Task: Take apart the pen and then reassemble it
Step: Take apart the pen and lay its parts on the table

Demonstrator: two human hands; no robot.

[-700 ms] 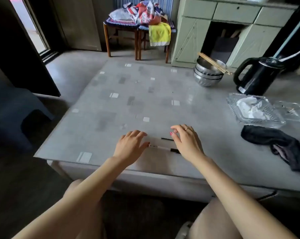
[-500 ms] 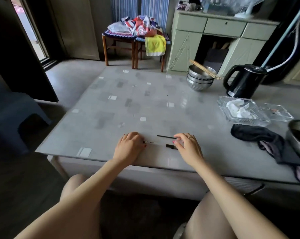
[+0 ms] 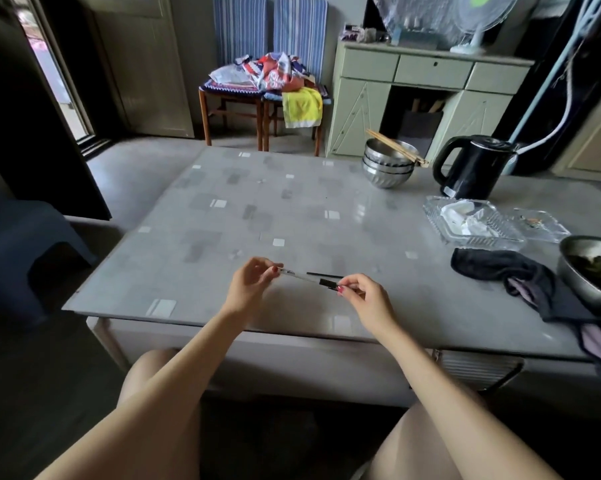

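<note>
A thin clear pen barrel (image 3: 304, 278) with a black grip section (image 3: 328, 283) is held level just above the grey table (image 3: 292, 209), near its front edge. My left hand (image 3: 250, 284) pinches the barrel's left end between thumb and fingers. My right hand (image 3: 365, 296) pinches the black end on the right. A thin black refill rod (image 3: 323, 274) lies flat on the table just behind the pen, touched by neither hand.
A dark cloth (image 3: 510, 275) and a metal bowl (image 3: 590, 268) lie at the right. Further back stand clear plastic trays (image 3: 472, 223), a black kettle (image 3: 472, 168) and stacked steel bowls (image 3: 387, 166) with chopsticks. Chairs stand beyond the table.
Both hands were resting on the table over the pen parts; now they have lifted the barrel off the surface, one at each end. The camera has tilted up.
</note>
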